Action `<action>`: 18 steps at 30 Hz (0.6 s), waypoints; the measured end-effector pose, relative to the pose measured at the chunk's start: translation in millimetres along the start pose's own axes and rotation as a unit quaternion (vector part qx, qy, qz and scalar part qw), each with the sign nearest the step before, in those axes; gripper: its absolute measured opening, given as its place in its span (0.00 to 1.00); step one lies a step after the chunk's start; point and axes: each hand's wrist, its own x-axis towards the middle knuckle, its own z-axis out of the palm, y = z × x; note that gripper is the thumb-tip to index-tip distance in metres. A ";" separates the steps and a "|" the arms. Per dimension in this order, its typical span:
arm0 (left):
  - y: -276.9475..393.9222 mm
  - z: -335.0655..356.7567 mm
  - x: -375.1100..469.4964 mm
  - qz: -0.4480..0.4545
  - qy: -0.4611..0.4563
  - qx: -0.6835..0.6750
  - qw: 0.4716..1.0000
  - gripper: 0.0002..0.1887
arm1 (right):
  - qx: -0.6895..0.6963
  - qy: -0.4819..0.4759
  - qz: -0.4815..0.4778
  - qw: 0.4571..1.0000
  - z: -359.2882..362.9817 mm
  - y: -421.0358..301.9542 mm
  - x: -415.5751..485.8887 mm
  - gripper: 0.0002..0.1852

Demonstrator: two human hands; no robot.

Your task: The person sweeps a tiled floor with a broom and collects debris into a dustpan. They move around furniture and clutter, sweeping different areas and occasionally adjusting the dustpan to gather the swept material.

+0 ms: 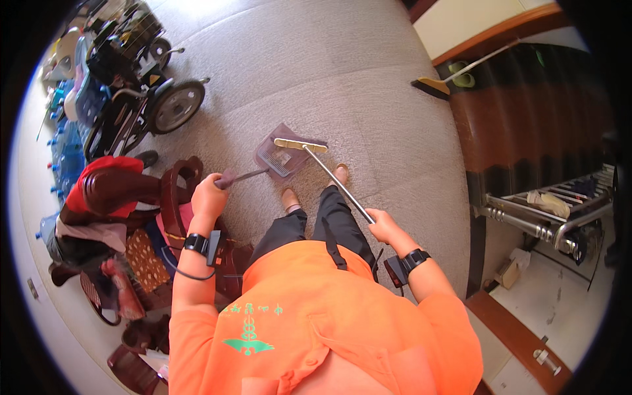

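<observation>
My left hand grips the handle of a translucent purplish dustpan, whose pan rests on the floor in front of my feet. A comb-like strip of teeth runs along the pan's near side, and a small pale scrap shows beside it. My right hand is closed around the metal pole of a broom. The broom's cream head lies over the dustpan, its dark bristles pointing away from me and reaching past the pan's right edge.
Left of me stand a wheelchair, several blue water bottles and a dark wooden chair piled with cloths. At right, a second broom leans by dark steps, near green slippers and a metal rack.
</observation>
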 end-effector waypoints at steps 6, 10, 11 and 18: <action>-4.7 13.1 2.6 0.005 0.025 -0.104 0.994 0.15 | 0.097 0.068 0.084 0.989 -21.6 18.1 -29.3 0.27; 2.7 18.0 16.2 0.021 0.057 -0.177 0.982 0.14 | 0.271 0.100 0.161 0.944 -43.1 36.4 -43.6 0.28; 8.4 19.2 20.4 -0.004 0.058 -0.182 0.982 0.14 | 0.308 0.118 0.155 0.931 -48.7 41.9 -46.2 0.29; 69.9 4.1 30.1 -0.075 0.038 -0.430 0.899 0.13 | 0.517 0.208 0.220 0.800 -93.5 92.4 -43.5 0.21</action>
